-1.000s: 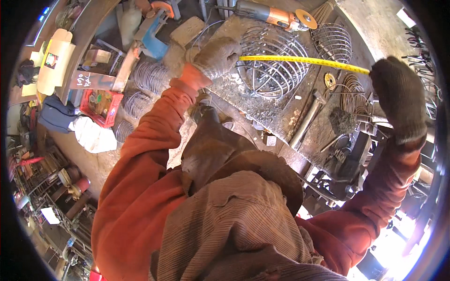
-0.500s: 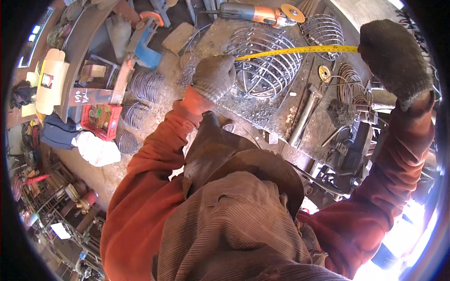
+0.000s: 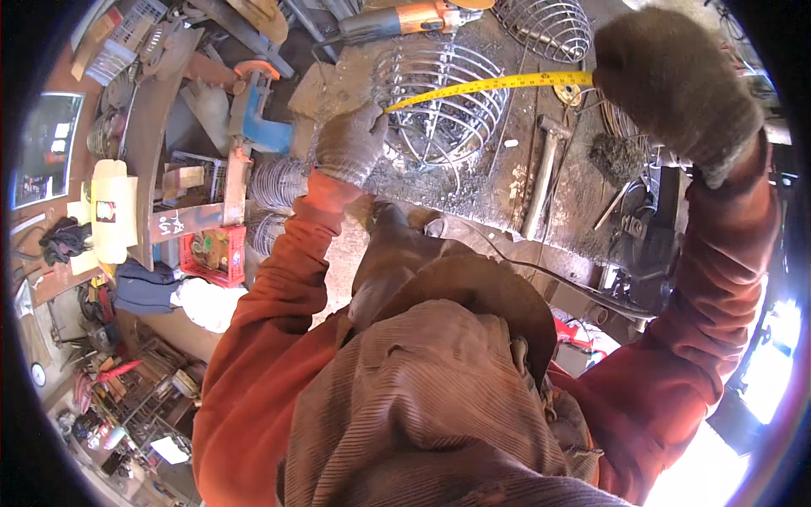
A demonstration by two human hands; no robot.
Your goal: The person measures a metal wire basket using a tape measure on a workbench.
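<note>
A yellow tape measure [image 3: 490, 84] is drawn out between my two gloved hands, its blade bowing slightly. My left hand [image 3: 351, 144], in a grey knit glove, pinches the blade's end at the left side of a domed wire cage [image 3: 435, 106]. My right hand [image 3: 676, 93], in a darker glove, is closed at the other end of the blade; the case is hidden inside it. The blade passes above the cage, which lies on the dark worktable [image 3: 498, 198]. I cannot tell whether the blade touches the bars.
An orange angle grinder [image 3: 401, 21] lies beyond the cage, a second wire cage [image 3: 557, 29] at the far right. A hammer [image 3: 539, 182] and a dark bristly clump [image 3: 615, 156] lie on the right. Stacked wire rings [image 3: 279, 182] and a red crate [image 3: 213, 253] stand left.
The view has shifted, so the table and cage appear farther left and higher. Both hands still hold the tape stretched over the cage, with its visible length about the same.
</note>
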